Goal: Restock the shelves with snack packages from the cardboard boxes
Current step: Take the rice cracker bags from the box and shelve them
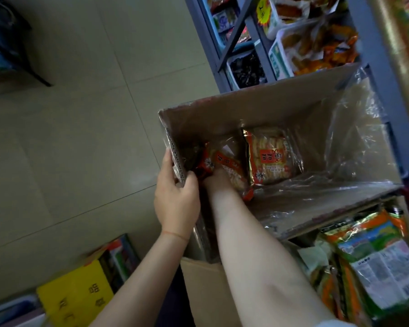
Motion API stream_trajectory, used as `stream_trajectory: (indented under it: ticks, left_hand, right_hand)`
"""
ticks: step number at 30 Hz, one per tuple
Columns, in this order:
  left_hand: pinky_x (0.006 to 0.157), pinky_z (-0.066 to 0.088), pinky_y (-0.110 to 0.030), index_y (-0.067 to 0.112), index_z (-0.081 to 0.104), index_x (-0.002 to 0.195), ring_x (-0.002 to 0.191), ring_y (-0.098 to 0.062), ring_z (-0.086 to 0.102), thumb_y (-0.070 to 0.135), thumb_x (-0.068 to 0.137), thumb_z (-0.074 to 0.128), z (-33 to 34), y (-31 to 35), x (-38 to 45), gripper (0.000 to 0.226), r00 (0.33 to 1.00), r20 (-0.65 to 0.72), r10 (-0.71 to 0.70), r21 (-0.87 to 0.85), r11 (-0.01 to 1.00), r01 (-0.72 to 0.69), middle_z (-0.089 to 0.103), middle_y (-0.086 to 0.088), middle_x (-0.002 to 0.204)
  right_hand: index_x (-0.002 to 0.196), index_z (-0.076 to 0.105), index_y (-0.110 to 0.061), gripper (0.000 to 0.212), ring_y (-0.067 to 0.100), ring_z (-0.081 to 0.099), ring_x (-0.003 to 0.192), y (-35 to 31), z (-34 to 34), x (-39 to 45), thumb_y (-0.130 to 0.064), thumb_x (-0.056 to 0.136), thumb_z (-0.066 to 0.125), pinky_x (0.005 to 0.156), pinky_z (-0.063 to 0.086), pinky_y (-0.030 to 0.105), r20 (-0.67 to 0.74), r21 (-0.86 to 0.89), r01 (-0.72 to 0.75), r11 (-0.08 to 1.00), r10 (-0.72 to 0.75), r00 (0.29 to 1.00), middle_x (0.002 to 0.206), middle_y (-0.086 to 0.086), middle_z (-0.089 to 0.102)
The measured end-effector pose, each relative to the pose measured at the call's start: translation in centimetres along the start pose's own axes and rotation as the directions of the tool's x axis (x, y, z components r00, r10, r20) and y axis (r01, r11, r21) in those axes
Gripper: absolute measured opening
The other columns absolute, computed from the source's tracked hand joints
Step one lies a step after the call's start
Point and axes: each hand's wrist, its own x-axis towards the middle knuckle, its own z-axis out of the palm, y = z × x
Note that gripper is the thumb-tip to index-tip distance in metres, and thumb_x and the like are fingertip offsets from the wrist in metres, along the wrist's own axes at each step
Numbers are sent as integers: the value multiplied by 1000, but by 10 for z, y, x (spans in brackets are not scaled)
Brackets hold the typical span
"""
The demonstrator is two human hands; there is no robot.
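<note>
A tall open cardboard box (222,109) lined with clear plastic stands in front of me. At its bottom lie two red-and-gold cracker packages: one flat (270,156), one tilted at the left (224,166). My left hand (177,197) grips the box's left wall at its rim, thumb inside. Reaching deep into the box, my right hand (219,179) is on the tilted package; its fingers are hidden under the package. The blue metal shelves (243,27) at the top right hold tubs of snacks.
A second box with green-and-orange snack bags (373,251) sits at the lower right, beside the tall box. A yellow carton (78,293) lies on the tiled floor (80,114) at the lower left. A dark stand (14,43) is at the upper left.
</note>
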Motion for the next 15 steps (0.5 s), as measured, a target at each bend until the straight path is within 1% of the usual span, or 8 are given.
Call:
stream_trajectory:
  ticks: [2, 3, 5, 6, 7, 10, 13, 15]
  left_hand:
    - [98, 53, -44, 46, 42, 147, 116, -8, 62, 39, 83, 52, 1, 1, 1, 65, 1000, -1, -18, 18, 1000, 18, 62, 18, 135]
    - [101, 52, -44, 47, 41, 147, 120, -9, 61, 44, 83, 53, 1, 2, 2, 65, 999, 10, -35, 18, 999, 34, 61, 18, 137]
    - [109, 46, -46, 41, 34, 152, 133, -12, 54, 58, 81, 57, 1, 7, 2, 77, 996, 44, -71, 36, 997, 70, 54, 13, 147]
    - [114, 41, -47, 34, 29, 156, 139, -15, 48, 62, 81, 60, -1, 13, 1, 86, 995, 56, -80, 55, 996, 77, 48, 7, 153]
    - [118, 35, -46, 25, 26, 158, 144, -19, 41, 60, 84, 63, -2, 18, -1, 90, 997, 49, -63, 77, 995, 59, 43, 0, 157]
    - [121, 26, -38, 7, 41, 149, 142, -25, 39, 41, 96, 59, -10, 43, -18, 65, 992, -61, 107, 90, 991, -102, 48, -10, 150]
    - [110, 42, -35, 12, 55, 135, 122, -11, 56, 43, 89, 54, -12, 79, -50, 56, 987, -81, 142, -220, 963, -156, 61, 0, 130]
    - [104, 49, -36, 16, 55, 134, 116, -11, 63, 50, 84, 58, -10, 105, -78, 60, 996, 21, 91, -380, 922, -76, 64, 1, 127]
  right_hand:
    - [134, 53, -14, 36, 32, 60, 115, -14, -7, -9, -6, 98, 53, 94, 50, 35, -15, 103, -17, 995, 18, 1000, 126, 15, 61]
    - [122, 55, -12, 22, 33, 61, 102, -21, -12, -14, -13, 100, 53, 82, 55, 33, 17, 342, -88, 936, 87, 996, 115, 17, 62]
    - [99, 55, -10, 19, 28, 54, 74, -31, -25, -40, -27, 98, 61, 53, 52, 26, 99, 710, -222, 668, 217, 971, 87, 15, 56]
    - [98, 55, -9, 25, 25, 53, 70, -29, -33, -49, -31, 93, 67, 50, 50, 24, 147, 817, -247, 521, 227, 963, 84, 13, 55]
    - [99, 56, -8, 30, 21, 54, 70, -28, -40, -61, -31, 89, 72, 49, 49, 24, 143, 848, -237, 474, 226, 964, 85, 11, 56]
    - [101, 61, -4, 37, 19, 59, 66, -22, -71, -124, -33, 85, 77, 46, 45, 24, 202, 838, -223, 498, 95, 975, 85, 12, 65]
    - [99, 66, -1, 37, 22, 68, 52, -8, -113, -177, -36, 88, 71, 39, 49, 23, 254, 777, -121, 618, -132, 958, 71, 15, 72]
    - [116, 67, -2, 50, 23, 74, 69, 4, -143, -211, -38, 82, 73, 51, 57, 28, 251, 738, 17, 675, -298, 921, 92, 17, 76]
